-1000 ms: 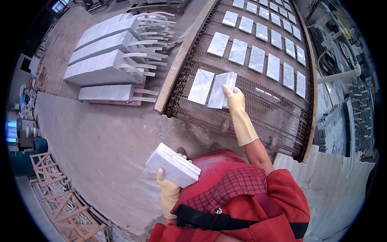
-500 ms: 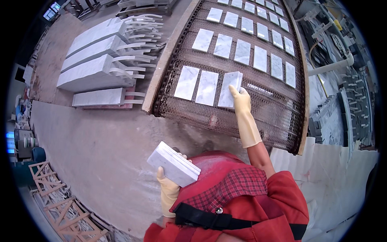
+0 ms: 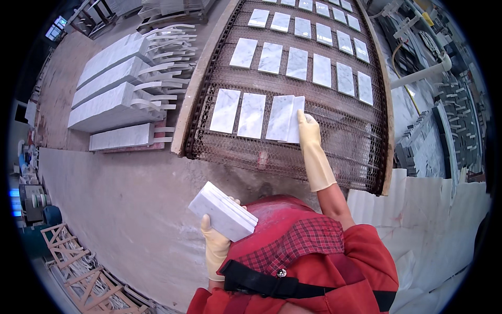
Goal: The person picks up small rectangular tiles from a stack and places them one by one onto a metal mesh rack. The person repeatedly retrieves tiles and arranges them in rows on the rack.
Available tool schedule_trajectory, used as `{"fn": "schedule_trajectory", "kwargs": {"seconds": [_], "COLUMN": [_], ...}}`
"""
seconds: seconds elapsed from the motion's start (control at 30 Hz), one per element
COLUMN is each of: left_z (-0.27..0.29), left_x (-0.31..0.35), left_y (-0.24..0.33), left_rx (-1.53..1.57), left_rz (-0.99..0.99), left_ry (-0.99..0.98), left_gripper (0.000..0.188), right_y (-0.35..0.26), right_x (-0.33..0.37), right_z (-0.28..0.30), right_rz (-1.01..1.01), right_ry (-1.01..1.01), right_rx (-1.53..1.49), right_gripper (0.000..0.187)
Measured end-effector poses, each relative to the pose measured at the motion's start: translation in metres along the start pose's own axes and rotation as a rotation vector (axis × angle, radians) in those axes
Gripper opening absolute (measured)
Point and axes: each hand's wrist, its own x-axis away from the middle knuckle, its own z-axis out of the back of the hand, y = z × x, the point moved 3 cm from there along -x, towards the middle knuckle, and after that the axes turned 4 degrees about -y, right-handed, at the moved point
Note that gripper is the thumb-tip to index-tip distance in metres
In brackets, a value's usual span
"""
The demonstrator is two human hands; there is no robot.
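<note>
My left hand (image 3: 215, 247), in a cream rubber glove, is closed around a small stack of white, grey-veined marble tiles (image 3: 224, 214), held tilted in front of my red apron. My right hand (image 3: 310, 131), gloved alike, reaches over a metal mesh conveyor (image 3: 340, 144) and grips one marble tile (image 3: 296, 111) by its right side, thumb on top. That tile overlaps the right edge of another tile (image 3: 278, 119), third from the left in the nearest row. Two more tiles lie to its left, one of them a white tile (image 3: 251, 115) with a narrow gap beside it.
Further rows of tiles (image 3: 296, 63) lie spaced along the conveyor, between its raised side rails (image 3: 189, 104). At left stand strapped stacks of pale slabs (image 3: 104, 107). Wooden crates (image 3: 89, 282) are at lower left. A white pipe (image 3: 423, 75) and dark stacked pieces sit at right.
My right hand and its tile have slid right, uncovering the third tile, which now lies on the mesh. The view has shifted slightly. My left hand keeps its stack in much the same place.
</note>
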Motion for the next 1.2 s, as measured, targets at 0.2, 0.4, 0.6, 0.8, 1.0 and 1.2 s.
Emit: {"fn": "schedule_trajectory", "kwargs": {"seconds": [0.2, 0.4, 0.6, 0.8, 1.0, 1.2], "left_z": [-0.001, -0.02, -0.044, -0.076, -0.101, -0.077], "left_x": [-0.013, -0.025, -0.048, -0.077, -0.073, -0.078], "left_y": [-0.008, -0.008, -0.014, -0.024, -0.022, -0.031], "left_rx": [-0.011, -0.079, -0.108, -0.206, -0.155, -0.115], "left_rz": [0.033, 0.098, 0.04, 0.192, 0.371, 0.474], "left_ry": [-0.013, -0.082, -0.137, -0.302, -0.358, -0.131], "left_gripper": [0.1, 0.098, 0.107, 0.122, 0.094, 0.066], "right_y": [0.015, 0.009, -0.024, -0.06, -0.011, -0.001], "right_x": [-0.008, 0.004, 0.068, 0.18, 0.186, 0.173], "right_z": [0.048, 0.081, 0.088, 0.021, 0.004, 0.026], "right_rz": [0.002, -0.004, 0.204, 0.274, -0.121, -0.074], "right_ry": [0.072, 0.138, -0.197, -1.172, -1.071, -0.724], "right_rx": [0.031, 0.197, 0.302, 0.274, -0.367, -0.396], "right_gripper": [0.054, 0.049, 0.047, 0.052, 0.052, 0.042]}}
